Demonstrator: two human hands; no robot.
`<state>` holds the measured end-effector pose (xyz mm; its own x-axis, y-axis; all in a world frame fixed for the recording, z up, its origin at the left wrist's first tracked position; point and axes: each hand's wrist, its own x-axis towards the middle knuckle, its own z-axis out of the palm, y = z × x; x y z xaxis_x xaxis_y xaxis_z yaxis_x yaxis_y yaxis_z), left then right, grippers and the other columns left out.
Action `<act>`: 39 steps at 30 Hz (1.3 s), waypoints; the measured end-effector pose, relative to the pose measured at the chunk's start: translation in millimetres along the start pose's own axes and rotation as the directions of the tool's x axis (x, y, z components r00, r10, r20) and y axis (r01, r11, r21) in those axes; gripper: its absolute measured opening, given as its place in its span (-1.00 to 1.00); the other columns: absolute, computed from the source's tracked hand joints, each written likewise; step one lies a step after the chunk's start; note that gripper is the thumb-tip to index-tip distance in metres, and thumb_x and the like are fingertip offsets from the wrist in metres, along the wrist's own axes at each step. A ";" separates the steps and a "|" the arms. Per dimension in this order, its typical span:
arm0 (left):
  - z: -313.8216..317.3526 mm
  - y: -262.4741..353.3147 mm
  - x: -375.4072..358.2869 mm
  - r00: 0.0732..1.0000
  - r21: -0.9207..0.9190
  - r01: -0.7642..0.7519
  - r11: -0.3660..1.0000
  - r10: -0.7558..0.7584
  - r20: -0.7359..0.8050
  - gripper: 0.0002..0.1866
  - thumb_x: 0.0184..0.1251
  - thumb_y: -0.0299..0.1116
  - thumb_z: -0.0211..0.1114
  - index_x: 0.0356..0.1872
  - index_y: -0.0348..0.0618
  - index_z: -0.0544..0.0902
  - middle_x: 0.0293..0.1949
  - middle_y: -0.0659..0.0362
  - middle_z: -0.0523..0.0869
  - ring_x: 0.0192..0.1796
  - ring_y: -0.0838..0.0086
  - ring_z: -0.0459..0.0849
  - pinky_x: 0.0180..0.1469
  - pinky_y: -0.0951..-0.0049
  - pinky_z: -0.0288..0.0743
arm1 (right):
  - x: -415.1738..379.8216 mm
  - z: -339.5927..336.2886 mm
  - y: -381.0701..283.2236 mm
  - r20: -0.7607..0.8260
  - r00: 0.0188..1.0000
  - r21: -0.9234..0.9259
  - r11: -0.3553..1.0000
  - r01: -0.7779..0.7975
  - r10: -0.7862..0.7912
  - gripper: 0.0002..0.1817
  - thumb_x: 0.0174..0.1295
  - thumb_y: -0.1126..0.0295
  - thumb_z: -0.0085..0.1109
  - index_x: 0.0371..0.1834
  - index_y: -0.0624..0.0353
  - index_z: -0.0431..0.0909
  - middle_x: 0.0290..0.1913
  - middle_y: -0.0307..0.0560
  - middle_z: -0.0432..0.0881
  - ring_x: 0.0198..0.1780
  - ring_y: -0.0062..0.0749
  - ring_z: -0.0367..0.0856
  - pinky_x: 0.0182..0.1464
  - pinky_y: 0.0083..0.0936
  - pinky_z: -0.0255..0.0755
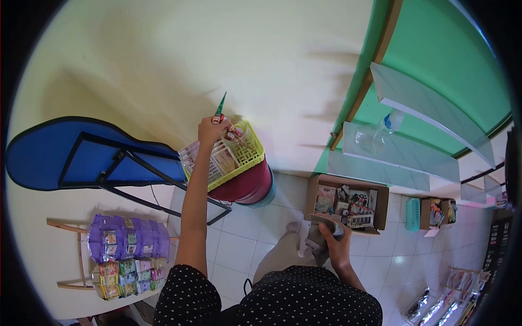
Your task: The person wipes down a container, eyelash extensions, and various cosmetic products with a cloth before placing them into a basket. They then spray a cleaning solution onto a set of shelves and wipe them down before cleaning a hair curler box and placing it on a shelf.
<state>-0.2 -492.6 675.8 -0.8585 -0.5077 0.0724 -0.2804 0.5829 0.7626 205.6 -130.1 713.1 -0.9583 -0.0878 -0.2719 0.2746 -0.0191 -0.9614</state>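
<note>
My left hand [212, 130] is closed around a slim green pointed cone [220, 105] with red on its lower part. It is held over a yellow-green plastic basket [251, 157], in which clear-wrapped packs [222, 160] and red-and-clear packets [235, 133] lie. Close to my body, my right hand [337, 247] grips a grey, cloth-like piece [317, 237] with its top edge folded over. What kind of thing it is, I cannot tell.
The basket rests on a dark red tub [244, 187]. A blue folding board [49, 155] leans at the left above purple hanging pockets [128, 233]. An open cardboard box [311, 202] of goods stands on the floor near glass shelves [424, 103] bearing a clear bottle [375, 136].
</note>
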 end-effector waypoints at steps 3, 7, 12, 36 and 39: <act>22.4 -25.8 15.8 0.995 0.186 0.006 0.983 -0.024 0.096 -0.64 -0.29 -0.06 0.37 -0.54 -0.15 0.66 -0.59 0.09 0.65 -0.50 0.39 0.65 -0.37 0.43 0.48 | -4.4 -2.4 3.5 -0.063 0.997 -0.024 0.999 -0.034 0.032 -0.72 0.08 0.38 0.15 -0.16 0.30 0.54 -0.31 -0.18 0.58 -0.29 -0.62 0.44 -0.18 -0.68 0.31; 33.4 -22.2 13.1 0.964 0.259 -0.021 0.966 -0.049 0.261 -0.62 -0.34 -0.02 0.38 -0.54 -0.11 0.66 -0.59 0.11 0.65 -0.47 0.35 0.65 -0.37 0.38 0.48 | -7.8 -7.4 12.2 -0.122 0.992 -0.016 1.000 -0.024 0.022 -0.73 0.09 0.38 0.15 -0.18 0.30 0.54 -0.33 -0.19 0.58 -0.30 -0.63 0.44 -0.19 -0.68 0.31; 33.1 -23.9 6.8 0.982 0.219 -0.035 0.975 -0.007 0.189 -0.66 -0.16 -0.03 0.30 -0.55 -0.12 0.65 -0.65 0.14 0.62 -0.52 0.38 0.64 -0.40 0.39 0.47 | -6.1 -4.1 10.0 -0.101 0.993 -0.007 0.998 -0.065 0.064 -0.72 0.08 0.35 0.17 -0.20 0.32 0.53 -0.35 -0.19 0.57 -0.31 -0.62 0.44 -0.20 -0.67 0.32; 39.7 96.6 -288.0 0.984 -0.915 0.106 0.388 0.089 0.152 -0.66 0.36 -0.19 -0.10 0.04 -0.13 0.24 0.23 0.10 0.21 0.14 0.46 0.29 0.14 0.45 0.22 | 20.5 55.6 -0.1 0.422 0.720 -0.147 0.743 0.653 -0.550 -0.23 0.19 0.00 -0.11 0.28 0.35 -0.08 0.28 0.21 0.05 0.31 -0.12 0.03 0.26 -0.35 -0.06; 34.4 99.1 -285.2 0.983 -0.961 0.182 0.208 -0.002 0.186 -0.78 0.35 -0.21 -0.08 -0.12 -0.09 0.30 0.21 0.11 0.25 0.04 0.48 0.36 0.06 0.44 0.29 | 29.2 42.3 7.5 0.372 0.832 -0.046 0.887 0.459 -0.411 -0.42 0.26 0.05 -0.19 0.17 0.31 0.19 -0.01 0.07 0.39 0.01 -0.33 0.37 0.02 -0.49 0.22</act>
<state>202.1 -268.2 708.6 -0.9227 -0.3824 -0.0496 0.1983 -0.5809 0.7895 183.0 -174.9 699.7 -0.8807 -0.4362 0.1846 -0.1999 -0.0110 -0.9798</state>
